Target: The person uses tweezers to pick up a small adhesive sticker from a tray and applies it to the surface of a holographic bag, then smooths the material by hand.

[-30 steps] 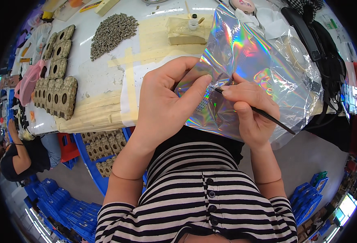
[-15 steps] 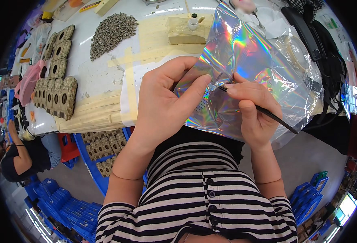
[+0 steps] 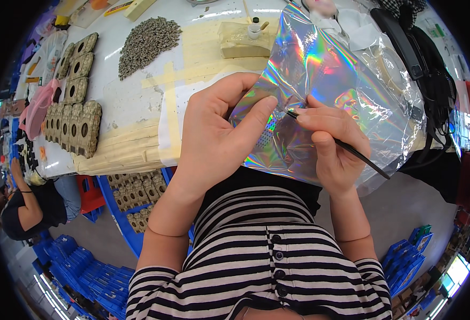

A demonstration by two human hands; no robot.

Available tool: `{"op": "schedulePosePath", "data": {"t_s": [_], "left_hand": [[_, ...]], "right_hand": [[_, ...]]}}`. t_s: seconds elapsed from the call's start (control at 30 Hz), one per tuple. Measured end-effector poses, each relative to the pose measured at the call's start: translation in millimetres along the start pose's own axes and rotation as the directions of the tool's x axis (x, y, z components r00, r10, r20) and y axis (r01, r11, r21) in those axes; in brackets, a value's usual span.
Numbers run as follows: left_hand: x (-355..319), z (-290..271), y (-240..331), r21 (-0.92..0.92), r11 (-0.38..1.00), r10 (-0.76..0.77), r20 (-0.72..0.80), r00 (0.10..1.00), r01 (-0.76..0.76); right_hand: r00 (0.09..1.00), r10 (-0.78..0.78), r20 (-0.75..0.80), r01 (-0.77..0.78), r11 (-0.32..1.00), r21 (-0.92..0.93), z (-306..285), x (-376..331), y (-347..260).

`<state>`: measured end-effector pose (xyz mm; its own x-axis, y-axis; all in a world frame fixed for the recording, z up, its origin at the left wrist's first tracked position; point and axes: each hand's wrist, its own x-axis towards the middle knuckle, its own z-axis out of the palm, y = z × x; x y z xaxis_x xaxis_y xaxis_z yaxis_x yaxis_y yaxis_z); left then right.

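Film (image 3: 328,74): shiny, rainbow-tinted, creased; it lies between the hands over the near edge of the table (image 3: 139,90), its larger part spreading up and to the right.
Left hand (image 3: 216,130): closed on the film's left side, thumb laid over the near face, the other fingertips hidden behind.
Right hand (image 3: 341,141): gripping a black tool (image 3: 362,156) like a pen, close to the tip.
Tool's long axis: slanting from the tip at upper left, by the left thumb, to the tail at lower right, past the right palm.
Tip and thumb: the tip is just to the right of the left thumb and a little below its end; whether it touches the film, I cannot tell.
Dotted patch (image 3: 267,134): just below the left thumb, nearer the left hand than the right; too small to tell whether it is printed.
Beyond the left hand: a heap of small grey parts (image 3: 148,47) and, farther left, patterned cases (image 3: 74,128) in rows.
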<state>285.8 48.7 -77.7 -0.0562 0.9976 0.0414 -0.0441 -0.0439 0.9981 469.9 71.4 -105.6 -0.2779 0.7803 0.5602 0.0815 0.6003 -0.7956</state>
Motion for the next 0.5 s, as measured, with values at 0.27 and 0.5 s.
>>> {"op": "schedulePosePath", "data": {"t_s": [0.27, 0.5], "left_hand": [[0.2, -0.1, 0.7, 0.011, 1.000, -0.003, 0.009, 1.000, 0.003], [-0.1, -0.3, -0.2, 0.012, 1.000, 0.003, 0.003, 1.000, -0.003]], "right_hand": [[0.999, 0.003, 0.045, -0.004, 1.000, 0.010, -2.0, -0.3, 1.8], [1.000, -0.005, 0.013, 0.004, 1.000, 0.028, -1.5, -1.7, 2.5]]}}
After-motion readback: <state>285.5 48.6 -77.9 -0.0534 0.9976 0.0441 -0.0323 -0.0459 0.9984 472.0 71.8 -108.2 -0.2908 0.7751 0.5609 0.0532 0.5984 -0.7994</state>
